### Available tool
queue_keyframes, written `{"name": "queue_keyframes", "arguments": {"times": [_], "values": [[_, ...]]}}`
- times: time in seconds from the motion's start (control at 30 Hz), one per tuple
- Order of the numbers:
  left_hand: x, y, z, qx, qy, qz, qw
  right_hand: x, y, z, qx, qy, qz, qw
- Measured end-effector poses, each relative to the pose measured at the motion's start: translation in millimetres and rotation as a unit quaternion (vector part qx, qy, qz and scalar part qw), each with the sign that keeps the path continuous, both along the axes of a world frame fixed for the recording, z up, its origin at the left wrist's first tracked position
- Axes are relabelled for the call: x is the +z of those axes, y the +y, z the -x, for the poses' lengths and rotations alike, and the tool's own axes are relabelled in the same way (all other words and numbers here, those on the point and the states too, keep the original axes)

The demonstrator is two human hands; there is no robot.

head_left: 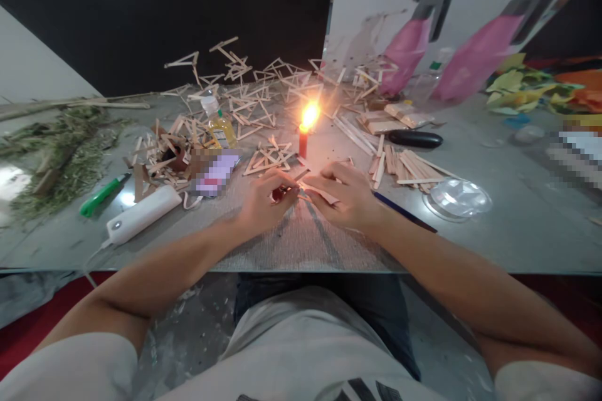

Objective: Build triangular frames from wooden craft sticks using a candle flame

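My left hand (270,200) and my right hand (345,194) meet just in front of a lit red candle (303,143). Both have their fingers closed in a pinch. A small wooden stick (301,173) pokes up between them, at the fingertips of my left hand. Another flat wooden stick (329,197) lies along the fingers of my right hand. The fingers hide most of these pieces, and whether the two sticks touch cannot be made out. Close by on the left is a small heap of joined sticks (270,156); loose wooden sticks (414,169) lie fanned out on the right.
Zigzag stick shapes (254,97) spread across the back. To the left are a power bank (143,214), a phone (217,174), a green-handled knife (103,194) and a bottle of yellow liquid (221,128). Pink spray bottles (409,53) and a clear plastic dish (458,198) stand right.
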State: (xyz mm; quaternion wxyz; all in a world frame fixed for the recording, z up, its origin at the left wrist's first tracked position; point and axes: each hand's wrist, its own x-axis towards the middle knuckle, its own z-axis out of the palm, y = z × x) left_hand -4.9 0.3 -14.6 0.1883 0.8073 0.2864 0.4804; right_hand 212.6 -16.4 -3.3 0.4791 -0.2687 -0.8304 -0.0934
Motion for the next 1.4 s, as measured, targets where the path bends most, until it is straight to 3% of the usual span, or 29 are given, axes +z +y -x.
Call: {"name": "queue_keyframes", "arguments": {"times": [0.1,0.37,0.9,1.4], "values": [[-0.5,0,-1,0.004,0.002,0.001,1.000,-3.1,4,-3,-0.026,-0.040,-0.036,0.998],[-0.5,0,-1,-0.008,-0.010,0.002,1.000,-4.4,5,-6,-0.056,-0.092,-0.042,0.993],[-0.8,0,-2,-0.013,-0.028,0.014,0.999,-5.0,4,0,-0.037,-0.001,-0.039,0.999],[-1.3,0,-2,-0.022,-0.035,-0.002,0.999,-5.3,0,4,-0.050,-0.059,-0.040,0.996]]}}
